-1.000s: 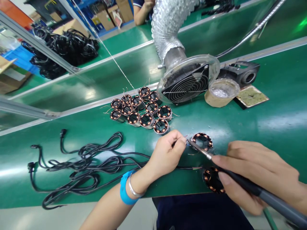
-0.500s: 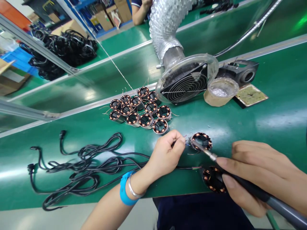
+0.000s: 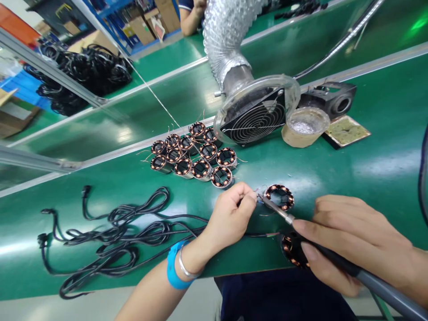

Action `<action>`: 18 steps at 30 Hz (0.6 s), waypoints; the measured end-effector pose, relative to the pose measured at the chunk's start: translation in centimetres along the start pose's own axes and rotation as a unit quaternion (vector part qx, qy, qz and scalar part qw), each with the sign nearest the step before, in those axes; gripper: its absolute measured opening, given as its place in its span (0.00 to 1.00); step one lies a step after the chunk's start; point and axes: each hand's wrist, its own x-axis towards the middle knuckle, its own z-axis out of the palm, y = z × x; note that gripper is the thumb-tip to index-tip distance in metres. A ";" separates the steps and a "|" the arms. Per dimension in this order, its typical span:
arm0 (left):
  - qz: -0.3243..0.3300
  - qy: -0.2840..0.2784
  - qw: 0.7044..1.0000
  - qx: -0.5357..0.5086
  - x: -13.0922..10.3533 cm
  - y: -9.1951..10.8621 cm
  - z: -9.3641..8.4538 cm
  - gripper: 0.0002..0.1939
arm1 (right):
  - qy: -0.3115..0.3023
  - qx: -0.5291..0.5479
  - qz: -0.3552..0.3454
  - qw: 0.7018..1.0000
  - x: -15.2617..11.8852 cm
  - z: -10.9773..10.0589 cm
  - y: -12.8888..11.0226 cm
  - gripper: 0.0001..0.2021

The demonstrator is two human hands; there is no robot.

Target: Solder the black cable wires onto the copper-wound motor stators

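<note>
My right hand (image 3: 351, 240) is closed around the handle of a soldering iron (image 3: 334, 256). The iron's tip lies close to the fingertips of my left hand (image 3: 236, 211), just left of a motor stator (image 3: 279, 197) with copper windings. My left hand pinches the end of a thin wire (image 3: 258, 191); whether it is the cable's or the stator's is too small to tell. A second stator (image 3: 292, 249) lies nearer the table edge, partly hidden behind my right fingers. Black power cables (image 3: 133, 232) run along the table and pass under my left hand.
Several stators (image 3: 200, 168) stand grouped at the back middle. A fume extractor fan (image 3: 257, 118) with a foil duct (image 3: 227, 35) stands behind, beside a tub (image 3: 306, 127), an iron stand (image 3: 334, 100) and a sponge tray (image 3: 347, 130). A co-worker's arm (image 3: 190, 18) shows across the bench.
The view has shifted slightly. The soldering iron tip has moved a little left, closer to my left fingertips. Both hands keep their grips.
</note>
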 end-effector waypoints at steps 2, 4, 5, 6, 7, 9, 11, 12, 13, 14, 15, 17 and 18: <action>0.001 0.002 1.000 0.002 0.0 -0.1 0.0 0.14 | 0.003 0.003 0.010 1.000 -0.2 -0.2 -0.1 0.15; 0.003 0.003 1.000 0.003 0.0 -0.1 0.0 0.14 | 0.012 0.009 0.020 1.000 -0.3 -0.3 -0.1 0.15; 0.003 0.003 1.000 0.002 0.0 -0.2 0.0 0.15 | 0.019 0.014 0.024 0.999 -0.3 -0.2 -0.2 0.14; 0.004 0.004 1.000 0.001 0.0 -0.2 0.0 0.15 | 0.024 0.019 0.031 0.999 -0.3 -0.1 -0.2 0.14; 0.005 0.004 1.000 0.000 0.1 -0.2 0.0 0.15 | 0.033 0.023 0.035 0.999 -0.3 0.0 -0.2 0.14; 0.005 0.004 1.000 -0.003 0.1 -0.3 0.0 0.15 | 0.048 0.025 0.046 0.998 -0.3 0.2 -0.1 0.13; 0.004 0.002 1.000 -0.004 0.1 -0.3 0.0 0.15 | 0.062 0.021 0.045 0.997 -0.3 0.3 -0.1 0.13; 0.004 0.002 1.000 -0.004 0.1 -0.3 0.0 0.15 | 0.062 0.020 0.041 0.997 -0.3 0.3 -0.1 0.14; 0.003 0.003 1.000 -0.004 0.1 -0.3 0.0 0.15 | 0.060 0.019 0.038 0.997 -0.3 0.2 -0.1 0.14; 0.002 0.004 1.000 -0.005 0.1 -0.3 0.0 0.15 | 0.057 0.017 0.038 0.997 -0.4 0.1 -0.2 0.14; 0.002 0.004 1.000 -0.005 0.1 -0.3 -0.1 0.15 | 0.056 0.016 0.042 0.997 -0.4 0.0 -0.2 0.14; 0.002 0.005 1.000 -0.006 0.0 -0.4 -0.1 0.15 | 0.052 0.016 0.051 0.997 -0.4 -0.1 -0.3 0.15; 0.003 0.005 1.000 -0.007 0.0 -0.4 -0.1 0.15 | 0.052 0.017 0.052 0.997 -0.4 -0.1 -0.3 0.15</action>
